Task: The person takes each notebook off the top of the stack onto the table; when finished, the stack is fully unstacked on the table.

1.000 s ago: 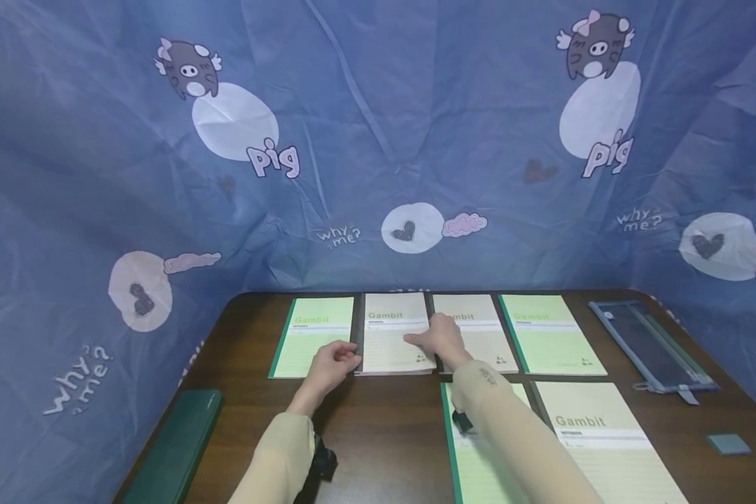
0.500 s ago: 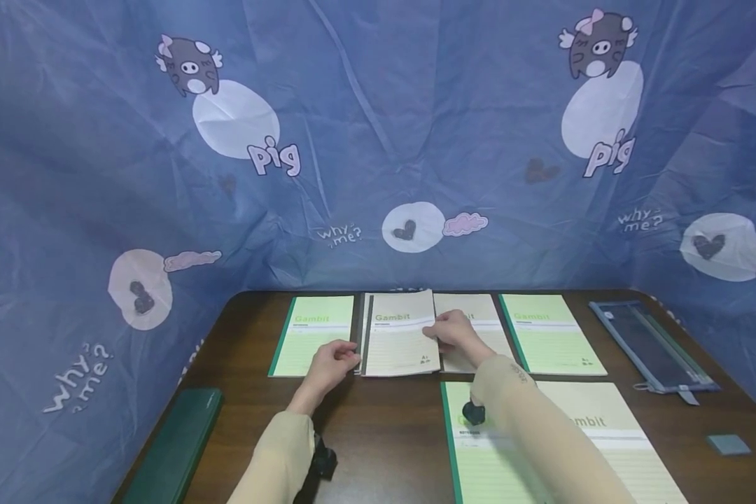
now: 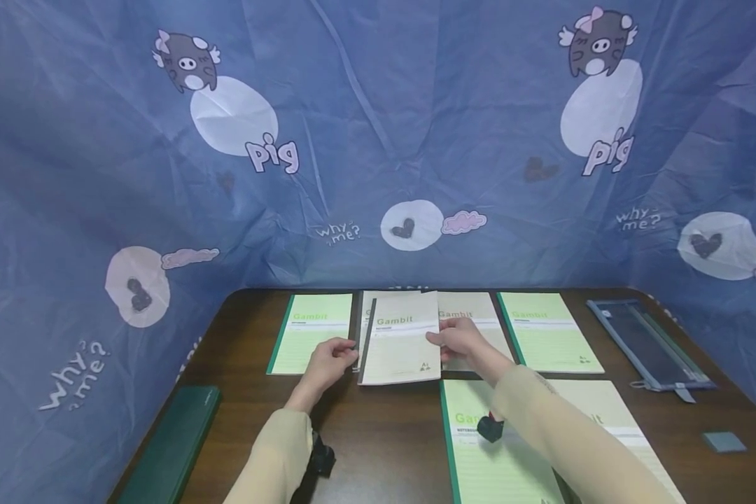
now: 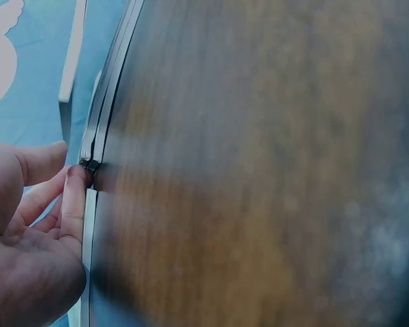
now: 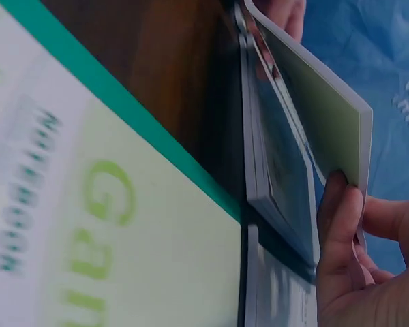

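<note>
My right hand [image 3: 466, 339] pinches the right edge of a white Gambit notebook [image 3: 400, 350] with a dark spine. In the right wrist view this notebook [image 5: 337, 102] is raised at an angle above the stack, thumb on one face and fingers on the other. Beneath it lie more notebooks of the same kind [image 3: 367, 308], mostly covered. At the stack's spine side is my left hand [image 3: 327, 360], with a fingertip against the corner in the left wrist view and the thumb apart. A green notebook [image 3: 321, 315] lies partly under that hand; a white one [image 3: 472, 318] lies behind the right hand.
Another green notebook [image 3: 544, 329] lies at the back right. A larger-looking green one [image 3: 498, 462] and a white one [image 3: 617, 406] lie in front, under the right forearm. A mesh pouch [image 3: 652, 343], small blue block [image 3: 724, 442] and dark green case [image 3: 170, 441] sit nearer the sides.
My right hand has taken the top white notebook by its right edge, raised it off the stack and drawn it slightly right and toward me. The left hand stays almost still.
</note>
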`<state>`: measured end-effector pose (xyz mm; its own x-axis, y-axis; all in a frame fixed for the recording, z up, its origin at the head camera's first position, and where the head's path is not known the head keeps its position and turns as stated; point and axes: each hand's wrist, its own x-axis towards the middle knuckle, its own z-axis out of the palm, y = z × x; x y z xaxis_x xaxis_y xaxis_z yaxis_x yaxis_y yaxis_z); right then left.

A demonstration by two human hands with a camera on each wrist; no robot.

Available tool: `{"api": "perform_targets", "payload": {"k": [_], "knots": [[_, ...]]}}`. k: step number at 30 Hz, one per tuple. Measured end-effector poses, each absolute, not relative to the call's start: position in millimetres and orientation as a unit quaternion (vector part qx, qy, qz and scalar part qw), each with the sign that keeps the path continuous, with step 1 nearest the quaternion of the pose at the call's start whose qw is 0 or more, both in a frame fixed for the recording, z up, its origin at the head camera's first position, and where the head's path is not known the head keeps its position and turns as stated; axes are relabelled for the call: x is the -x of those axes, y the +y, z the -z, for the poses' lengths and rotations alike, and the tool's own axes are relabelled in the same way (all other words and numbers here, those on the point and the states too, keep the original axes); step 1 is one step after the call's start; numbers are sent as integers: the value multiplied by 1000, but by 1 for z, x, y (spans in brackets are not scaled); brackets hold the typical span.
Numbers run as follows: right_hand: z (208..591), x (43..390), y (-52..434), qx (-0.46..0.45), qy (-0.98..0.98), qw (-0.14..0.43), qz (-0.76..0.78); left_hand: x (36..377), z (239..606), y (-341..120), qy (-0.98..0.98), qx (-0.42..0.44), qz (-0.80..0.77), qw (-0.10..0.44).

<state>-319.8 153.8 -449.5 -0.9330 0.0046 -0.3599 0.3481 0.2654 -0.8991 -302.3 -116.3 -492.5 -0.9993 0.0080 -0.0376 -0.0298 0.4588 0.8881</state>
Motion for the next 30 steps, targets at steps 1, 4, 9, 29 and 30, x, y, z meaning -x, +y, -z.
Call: {"api": "perform_targets", "payload": {"k": [1, 4, 9, 29, 30], "knots": [[449, 316, 154, -113, 780, 146, 598, 302, 493, -116, 855, 7, -518, 19], [448, 304, 154, -111, 778, 145, 602, 302, 493, -116, 857, 9, -515, 21], [445, 283, 156, -100, 785, 137, 596, 302, 492, -116, 855, 16, -517, 27], [460, 191, 162, -50, 763, 206, 611, 298, 490, -115, 850, 17, -525, 30], [461, 188, 161, -48, 761, 210, 612, 298, 489, -115, 850, 18, -525, 29]]}}
